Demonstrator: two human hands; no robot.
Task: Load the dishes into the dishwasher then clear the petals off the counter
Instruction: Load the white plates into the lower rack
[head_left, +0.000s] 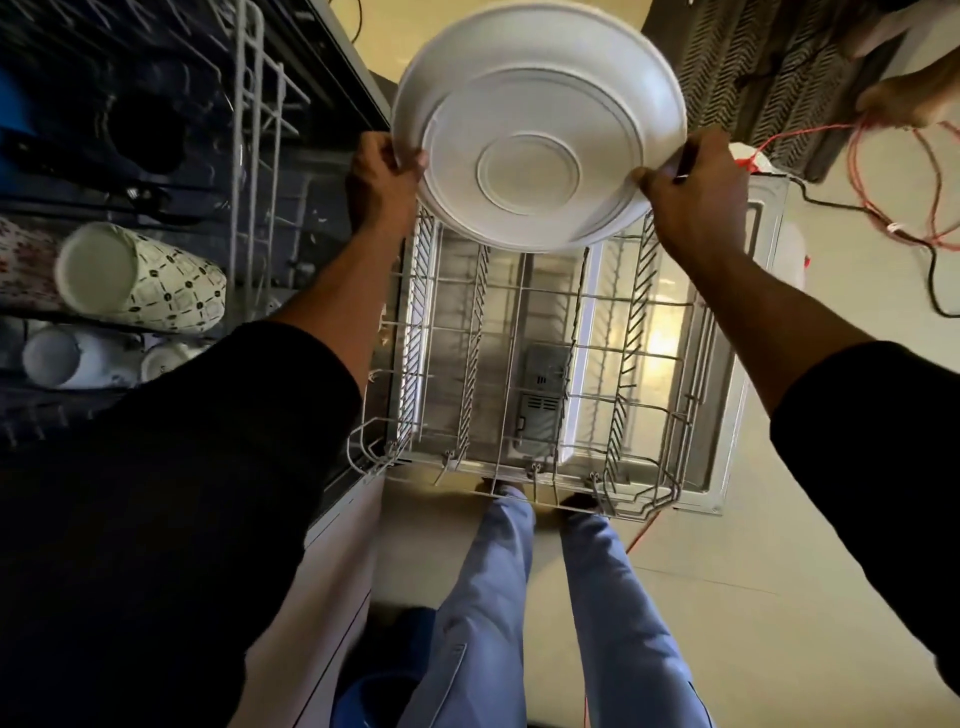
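Observation:
A stack of white plates (535, 130) hangs in the air, undersides toward me, above the far end of the pulled-out lower dishwasher rack (519, 374). My left hand (382, 174) grips the stack's left rim. My right hand (691, 192) pinches its right rim. The wire rack holds nothing and rests over the open dishwasher door (727, 395). On the left, the upper rack (260, 156) carries a patterned mug (150, 280) and white cups (57, 356) lying on their sides.
My legs in light blue trousers (519, 597) stand at the rack's near edge. Red and black cables (893, 197) trail over the floor at the right. A dark patterned mat (769, 67) lies beyond the door. Another person's hand (904, 98) shows at the top right.

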